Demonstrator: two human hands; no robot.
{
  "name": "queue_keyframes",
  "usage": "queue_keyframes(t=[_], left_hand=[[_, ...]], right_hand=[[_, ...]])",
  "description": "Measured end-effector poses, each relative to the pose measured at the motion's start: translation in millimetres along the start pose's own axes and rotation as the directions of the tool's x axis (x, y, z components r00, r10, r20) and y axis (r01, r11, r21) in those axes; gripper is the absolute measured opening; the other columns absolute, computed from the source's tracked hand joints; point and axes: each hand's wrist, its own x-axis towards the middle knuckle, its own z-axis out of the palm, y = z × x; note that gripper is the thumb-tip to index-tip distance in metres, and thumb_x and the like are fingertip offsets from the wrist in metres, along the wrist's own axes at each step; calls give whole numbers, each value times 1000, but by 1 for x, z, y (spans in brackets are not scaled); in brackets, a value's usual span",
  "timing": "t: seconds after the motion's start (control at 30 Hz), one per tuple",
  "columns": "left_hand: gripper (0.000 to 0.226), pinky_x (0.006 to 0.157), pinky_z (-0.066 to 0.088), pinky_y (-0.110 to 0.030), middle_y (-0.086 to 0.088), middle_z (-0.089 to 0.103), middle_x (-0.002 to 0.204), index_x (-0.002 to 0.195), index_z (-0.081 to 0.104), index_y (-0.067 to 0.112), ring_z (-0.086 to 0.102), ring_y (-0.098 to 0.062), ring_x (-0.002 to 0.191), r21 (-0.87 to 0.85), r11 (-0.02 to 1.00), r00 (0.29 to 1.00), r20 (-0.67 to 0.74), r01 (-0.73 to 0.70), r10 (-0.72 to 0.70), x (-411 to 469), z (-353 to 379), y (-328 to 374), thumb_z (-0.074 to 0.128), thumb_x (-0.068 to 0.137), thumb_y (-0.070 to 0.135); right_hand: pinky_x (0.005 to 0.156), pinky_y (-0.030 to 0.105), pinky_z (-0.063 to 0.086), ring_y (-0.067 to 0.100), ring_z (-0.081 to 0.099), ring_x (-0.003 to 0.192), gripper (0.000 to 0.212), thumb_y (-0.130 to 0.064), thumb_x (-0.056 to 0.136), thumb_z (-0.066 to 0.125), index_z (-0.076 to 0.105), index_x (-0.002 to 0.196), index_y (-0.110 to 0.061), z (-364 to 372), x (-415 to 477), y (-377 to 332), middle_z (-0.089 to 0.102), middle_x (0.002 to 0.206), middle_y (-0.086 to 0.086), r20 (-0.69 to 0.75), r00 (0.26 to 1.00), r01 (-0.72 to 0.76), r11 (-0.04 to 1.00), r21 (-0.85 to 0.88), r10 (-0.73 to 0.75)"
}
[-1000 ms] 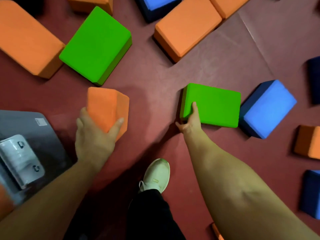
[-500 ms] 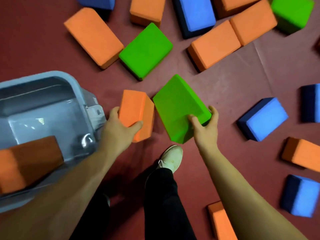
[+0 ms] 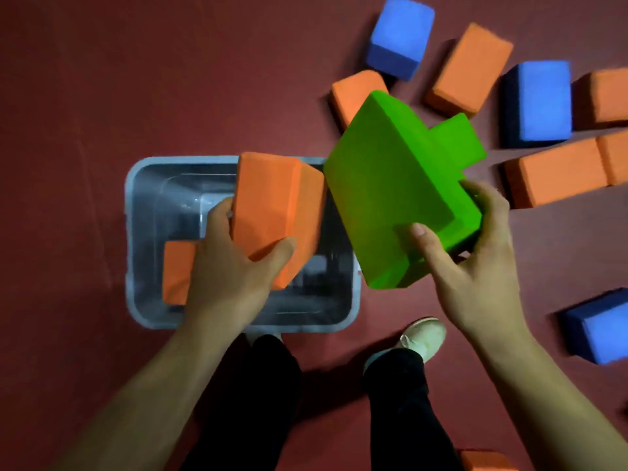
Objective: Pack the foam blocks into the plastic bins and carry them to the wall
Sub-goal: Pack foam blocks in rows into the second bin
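Watching remotely, I am seeing the bin [image 3: 131,232] sitting on the floor [image 3: 102,79]. The right hand [image 3: 475,266] is gripping the green block [image 3: 384,185] above its right rim; the left hand [image 3: 231,266] is gripping an orange block [image 3: 272,205] over it, a second orange block [image 3: 178,270] lying inside.

A rectangular grey plastic bin [image 3: 131,232] is set on the dark red floor [image 3: 102,96]. A rectangular orange foam block [image 3: 275,205] is held above the bin by the left hand [image 3: 231,270]. A second orange foam block [image 3: 176,273] is lodged inside at the near left. Just right of the held block, a flat green foam block [image 3: 384,195] is gripped by the right hand [image 3: 475,266], tilted over the bin's right rim. More orange foam blocks [image 3: 469,66] and blue foam blocks [image 3: 540,103] are scattered on the floor behind and to the right.
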Motion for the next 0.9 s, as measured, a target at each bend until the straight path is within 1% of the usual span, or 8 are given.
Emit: queue_keyframes(t=[0.07, 0.13, 0.23, 0.33, 0.43, 0.57, 0.7, 0.9], left_hand=[[74, 78, 40, -21, 20, 57, 111, 138, 42, 33, 56, -4, 98, -4, 999, 999, -16, 40, -40, 10, -23, -29, 81, 75, 42], [76, 83, 43, -24, 16, 57, 116, 139, 44, 29, 58, -8, 103, 1, 997, 996, -45, 76, -76, 16, -32, -66, 81, 74, 44], [85, 99, 48, -41, 6, 56, 130, 140, 43, 24, 57, -17, 117, 4, 994, 991, -80, 107, -106, 16, -24, -105, 77, 68, 51], [88, 106, 42, -38, -2, 52, 135, 144, 40, 18, 52, -21, 124, -21, 993, 990, -73, 117, -119, 21, -2, -134, 78, 70, 48], [90, 101, 33, -25, -8, 49, 139, 148, 37, 12, 47, -23, 127, 16, 992, 991, -37, 126, -125, 26, 24, -160, 80, 75, 43], [89, 103, 35, -33, -12, 46, 142, 149, 33, 10, 47, -29, 129, 107, 979, 984, 35, 171, -176, 31, 52, -202, 77, 79, 44], [89, 104, 36, -38, -17, 46, 141, 147, 33, 4, 46, -35, 129, 209, 959, 977, 50, 191, -206, 43, 69, -235, 78, 80, 43], [82, 84, 47, -48, -11, 47, 127, 134, 43, 12, 53, -36, 116, 478, 861, 984, -38, 173, -176, 56, 82, -247, 78, 74, 55]], right_hand=[[96, 46, 48, 23, 56, 117, 67, -58, 84, 66, 41, 140, -29, 34, -1, -21, 54, 130, 2, 52, 998, 30, 998, -58, -27], [91, 36, 47, 20, 55, 111, 67, -59, 83, 66, 43, 139, -29, 66, -2, -37, 56, 125, 5, 139, 990, 35, 986, -160, -13], [84, 39, 49, 30, 60, 103, 67, -68, 78, 63, 46, 134, -34, 105, -1, -38, 59, 117, 10, 270, 961, 33, 941, -338, 63], [86, 41, 47, 36, 59, 104, 69, -69, 78, 62, 47, 133, -30, 141, 5, -19, 60, 115, 17, 340, 925, 12, 883, -469, 168], [87, 41, 46, 38, 58, 108, 69, -68, 80, 63, 46, 132, -24, 177, 11, 12, 59, 116, 21, 389, 883, -7, 838, -546, 261], [91, 42, 48, 39, 58, 108, 74, -68, 82, 63, 43, 137, -23, 221, 17, 46, 55, 123, 20, 438, 814, -55, 801, -597, 382], [97, 44, 50, 39, 60, 107, 77, -68, 82, 63, 39, 141, -24, 260, 17, 69, 49, 129, 21, 481, 765, -66, 794, -604, 429], [91, 40, 47, 41, 60, 107, 78, -67, 84, 61, 33, 144, -25, 302, 8, 87, 37, 140, 21, 516, 732, -29, 777, -629, 445]])
